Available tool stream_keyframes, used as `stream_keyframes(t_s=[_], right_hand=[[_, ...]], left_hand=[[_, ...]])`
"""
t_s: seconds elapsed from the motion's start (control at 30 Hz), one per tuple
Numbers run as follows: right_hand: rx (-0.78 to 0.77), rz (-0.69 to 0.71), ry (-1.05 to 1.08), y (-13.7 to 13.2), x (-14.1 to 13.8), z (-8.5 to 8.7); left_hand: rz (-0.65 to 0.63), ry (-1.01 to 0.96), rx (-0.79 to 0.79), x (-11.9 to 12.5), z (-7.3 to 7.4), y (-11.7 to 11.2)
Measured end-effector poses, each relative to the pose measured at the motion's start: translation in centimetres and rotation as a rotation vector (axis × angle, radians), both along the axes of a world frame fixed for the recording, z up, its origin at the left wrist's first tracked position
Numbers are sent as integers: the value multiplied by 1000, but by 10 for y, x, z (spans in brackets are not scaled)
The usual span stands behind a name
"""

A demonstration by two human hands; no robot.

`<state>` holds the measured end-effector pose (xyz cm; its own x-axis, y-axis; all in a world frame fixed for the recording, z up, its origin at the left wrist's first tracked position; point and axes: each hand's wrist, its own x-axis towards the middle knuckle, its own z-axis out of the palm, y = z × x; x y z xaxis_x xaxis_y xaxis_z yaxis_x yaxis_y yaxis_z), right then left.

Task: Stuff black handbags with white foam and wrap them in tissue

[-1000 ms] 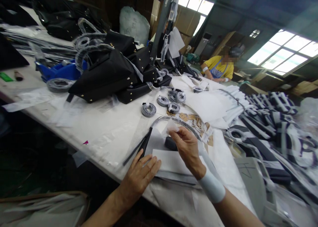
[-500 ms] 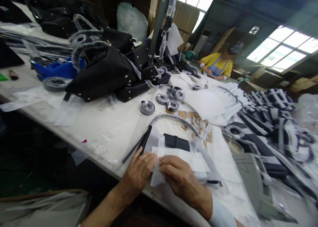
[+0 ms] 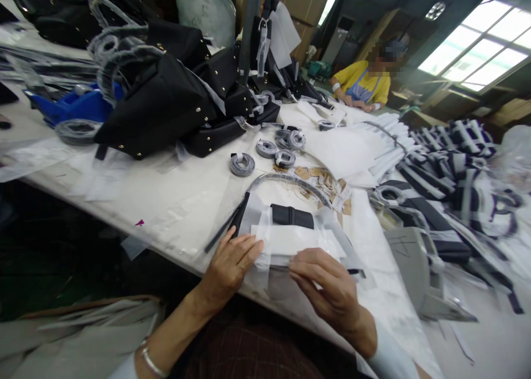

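A black handbag [image 3: 239, 217] lies on the table with translucent wrapping over it. Its arched handle [image 3: 292, 178] is covered in clear plastic and points away from me. A black flap strap [image 3: 292, 216] shows above a white paper sheet [image 3: 298, 239] on its front. My left hand [image 3: 232, 261] rests on the bag's left side, fingers stretched out flat. At the near edge, my right hand [image 3: 326, 282] has its fingers pinched together on thin clear plastic film [image 3: 276, 279], which spreads between both hands. The fingertips' exact grip is partly hidden.
Beyond the bag lie several coiled straps [image 3: 242, 164] and brown tags [image 3: 332, 186]. Black bags [image 3: 153, 105] are piled at left beside a blue tape dispenser [image 3: 78, 105]. A grey dispenser [image 3: 410, 268] stands at right. Across the table sits a person in yellow [image 3: 360, 86].
My right hand has moved right, away from my left hand, and the film between them is spread wider. My left hand stays on the bag's left side. The camera view has shifted slightly.
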<state>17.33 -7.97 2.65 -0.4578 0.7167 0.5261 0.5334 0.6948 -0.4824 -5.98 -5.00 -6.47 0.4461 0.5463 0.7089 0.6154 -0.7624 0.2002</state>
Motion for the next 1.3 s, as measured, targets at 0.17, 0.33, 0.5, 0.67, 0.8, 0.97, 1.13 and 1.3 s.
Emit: stream_keyframes(t_s=[0.17,0.33,0.5,0.67,0.8,0.97,1.13,1.3], right_hand=[[-145,-260,4,-48,37,-19],[-498,-526,51,-57,42,-61],[-524,-584,-11,-28,14,-74],[-349,-418,48,-28,-8,-63],[-37,0,-144,-44,-20,-35],[-136,310,-245,-47,-21,-2],[65,43,-240,-8,-16,-3],[167,67,-264,28,-20,-36]], left_hand=[[20,6,-26,3,0,2],[27,9,-21,8,-1,7],[33,22,-9,13,-2,10],[51,33,4,15,-1,9],[52,27,9,16,-2,8],[75,17,31,16,-3,8],[75,25,23,16,-1,6],[77,-48,64,20,-4,7]])
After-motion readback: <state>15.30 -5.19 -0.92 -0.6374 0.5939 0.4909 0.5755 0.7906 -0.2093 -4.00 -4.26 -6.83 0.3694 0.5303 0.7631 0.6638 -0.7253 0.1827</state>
